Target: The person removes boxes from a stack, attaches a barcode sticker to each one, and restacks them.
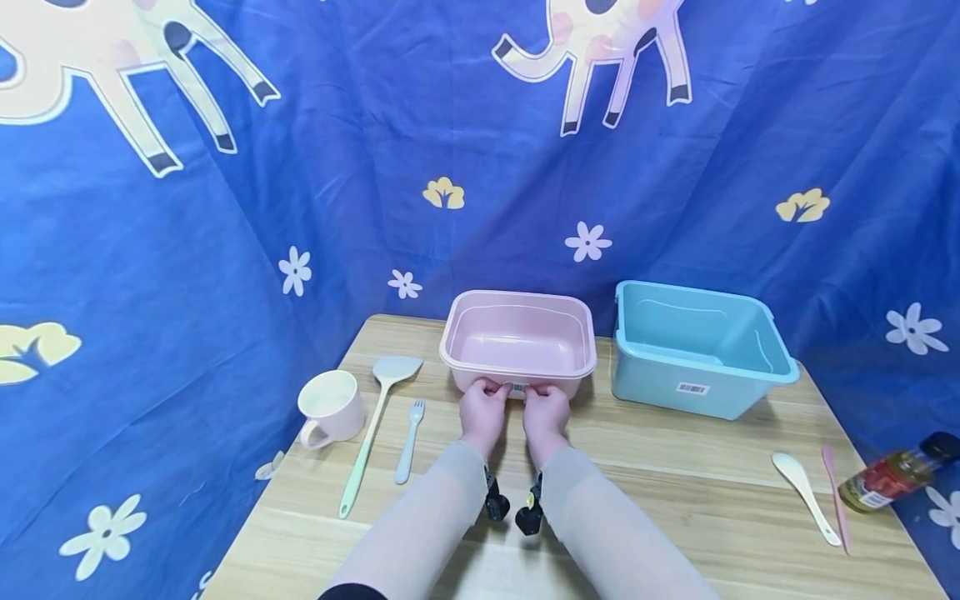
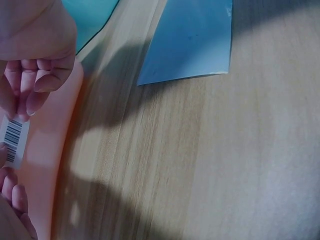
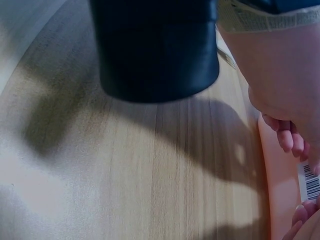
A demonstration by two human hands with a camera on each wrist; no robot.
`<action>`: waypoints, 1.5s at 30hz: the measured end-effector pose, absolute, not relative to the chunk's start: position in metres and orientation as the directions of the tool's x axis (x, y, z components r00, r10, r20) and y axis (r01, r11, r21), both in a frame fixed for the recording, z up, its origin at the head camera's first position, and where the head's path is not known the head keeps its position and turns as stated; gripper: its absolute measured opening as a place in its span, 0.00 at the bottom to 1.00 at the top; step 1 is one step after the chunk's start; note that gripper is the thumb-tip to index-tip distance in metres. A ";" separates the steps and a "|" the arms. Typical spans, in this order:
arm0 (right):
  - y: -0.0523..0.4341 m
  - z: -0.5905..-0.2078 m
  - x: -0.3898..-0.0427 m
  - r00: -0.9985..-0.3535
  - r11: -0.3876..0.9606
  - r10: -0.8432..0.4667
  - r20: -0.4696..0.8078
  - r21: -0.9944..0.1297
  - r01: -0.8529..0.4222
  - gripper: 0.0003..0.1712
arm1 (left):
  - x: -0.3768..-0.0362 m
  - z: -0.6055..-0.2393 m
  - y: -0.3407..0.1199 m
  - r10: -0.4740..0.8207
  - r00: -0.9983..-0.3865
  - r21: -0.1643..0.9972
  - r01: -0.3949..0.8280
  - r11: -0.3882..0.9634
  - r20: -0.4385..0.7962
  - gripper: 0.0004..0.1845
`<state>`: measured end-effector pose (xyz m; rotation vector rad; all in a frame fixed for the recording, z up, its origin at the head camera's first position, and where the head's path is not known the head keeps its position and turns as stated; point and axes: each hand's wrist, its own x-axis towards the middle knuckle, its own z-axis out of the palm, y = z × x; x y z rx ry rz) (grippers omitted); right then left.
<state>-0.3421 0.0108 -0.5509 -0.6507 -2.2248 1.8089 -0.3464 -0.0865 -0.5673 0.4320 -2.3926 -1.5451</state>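
A pink basin (image 1: 517,331) stands near the back of the wooden table, with a white barcode label (image 2: 15,142) on its front wall. My left hand (image 1: 482,414) is at the label's left end, fingers curled, thumb and fingertips pinching there. From the other side, my right hand (image 1: 547,414) pinches the right end in a matching way. In the right wrist view the label (image 3: 311,182) lies between the two hands, partly hidden by fingertips. Whether its edges are lifted from the wall cannot be told.
To the right sits a turquoise bin (image 1: 667,383). A white mug (image 1: 331,406), a spatula (image 1: 372,433) and a light blue fork (image 1: 409,442) lie leftward. Far right are a white spoon (image 1: 807,497), a pink utensil (image 1: 837,500) and a bottle (image 1: 896,475). Blue curtain (image 1: 510,208) encloses the table.
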 end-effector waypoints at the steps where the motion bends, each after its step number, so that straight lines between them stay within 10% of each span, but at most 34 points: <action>1: 0.011 -0.550 -0.342 -0.883 0.154 0.456 -0.116 -0.966 0.206 0.06 | -0.346 -0.567 -0.087 -0.384 -0.922 0.914 -0.108 0.392 0.055 0.12; 33: 0.013 -0.551 -0.343 -0.886 0.173 0.453 -0.097 -0.966 0.194 0.07 | -0.345 -0.565 -0.086 -0.391 -0.918 0.915 -0.102 0.390 0.064 0.12; 38: 0.013 -0.556 -0.337 -0.912 0.035 0.389 -0.132 -0.987 0.158 0.03 | -0.341 -0.565 -0.086 -0.340 -0.938 0.967 -0.026 0.255 0.065 0.01; 45: 0.019 -0.556 -0.332 -0.946 -0.245 0.213 -0.245 -0.951 0.191 0.13 | -0.336 -0.560 -0.085 -0.236 -0.971 0.994 -0.007 -0.105 -0.031 0.13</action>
